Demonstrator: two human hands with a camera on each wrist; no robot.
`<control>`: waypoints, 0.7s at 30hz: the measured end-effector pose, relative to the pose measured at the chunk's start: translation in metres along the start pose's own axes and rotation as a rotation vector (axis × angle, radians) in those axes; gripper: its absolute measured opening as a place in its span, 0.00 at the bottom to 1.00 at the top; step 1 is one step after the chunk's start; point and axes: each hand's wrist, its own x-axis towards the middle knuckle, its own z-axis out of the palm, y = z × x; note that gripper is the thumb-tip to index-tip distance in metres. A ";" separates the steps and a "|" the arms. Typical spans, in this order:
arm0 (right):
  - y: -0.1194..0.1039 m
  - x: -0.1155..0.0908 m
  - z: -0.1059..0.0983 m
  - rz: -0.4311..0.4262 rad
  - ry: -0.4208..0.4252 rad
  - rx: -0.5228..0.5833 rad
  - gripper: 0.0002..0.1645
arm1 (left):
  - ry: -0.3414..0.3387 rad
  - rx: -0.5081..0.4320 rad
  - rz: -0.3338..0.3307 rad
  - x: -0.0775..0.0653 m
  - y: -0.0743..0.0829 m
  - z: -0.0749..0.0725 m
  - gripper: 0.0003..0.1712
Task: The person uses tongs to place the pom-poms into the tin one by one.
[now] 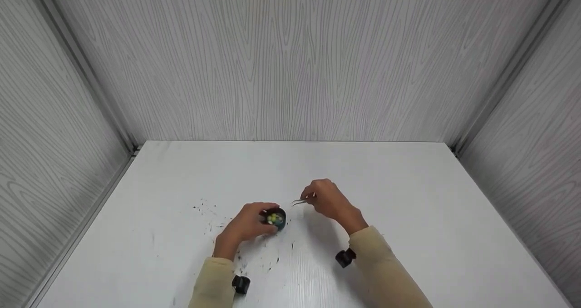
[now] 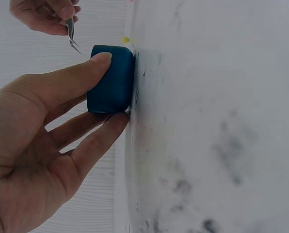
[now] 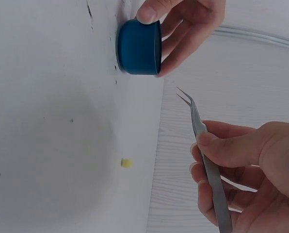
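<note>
My left hand point(image 1: 249, 221) grips a small blue cup point(image 2: 113, 80) by its side, thumb on one side and fingers on the other, with the cup upright at the table surface. Several small yellow, green and pale beads point(image 1: 274, 217) lie inside it, visible from the head view. To the right, my right hand point(image 1: 327, 200) holds curved-tip metal tweezers point(image 3: 210, 170) between thumb and fingers. Their bent tips are slightly apart with nothing between them, pointing toward the cup. A yellow bead point(image 3: 126, 163) lies on the table near the right hand.
The white table point(image 1: 390, 176) carries dark smudges and specks point(image 1: 206, 210), mostly left of and in front of the cup. Grey wood-grain panels point(image 1: 290, 62) stand at the back and both sides. Black wrist cameras point(image 1: 241, 284) sit at both sleeves.
</note>
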 end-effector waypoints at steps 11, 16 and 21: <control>0.016 -0.005 -0.008 0.029 0.014 -0.023 0.10 | 0.009 -0.004 -0.015 -0.001 0.002 0.000 0.34; 0.021 -0.008 -0.011 0.022 0.021 -0.017 0.10 | 0.005 -0.001 -0.011 -0.001 0.003 0.000 0.34; 0.028 -0.012 -0.015 0.037 0.020 -0.022 0.09 | 0.001 0.000 -0.013 -0.001 0.003 0.000 0.34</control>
